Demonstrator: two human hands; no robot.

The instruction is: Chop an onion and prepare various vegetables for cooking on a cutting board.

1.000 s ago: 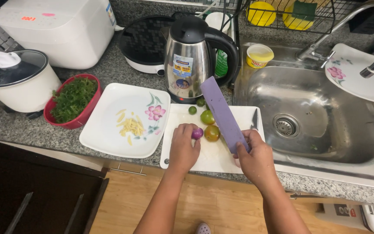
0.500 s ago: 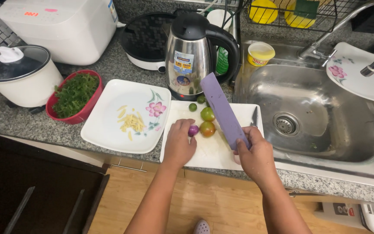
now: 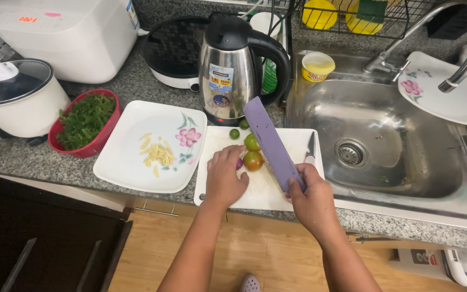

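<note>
The left hand (image 3: 224,176) covers nearly all of a small purple thing (image 3: 239,164) on the cutting board (image 3: 266,189), so can't tell what it is. The purple knife's (image 3: 270,141) handle is buried inside the right hand (image 3: 312,200), and a second knife (image 3: 311,150) sits half behind it.

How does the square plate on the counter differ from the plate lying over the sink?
The square plate lies flat on the counter and carries pale food strips. The plate over the sink looks empty and rests on the sink's far corner, partly behind the faucet. Both are white with pink flowers.
</note>
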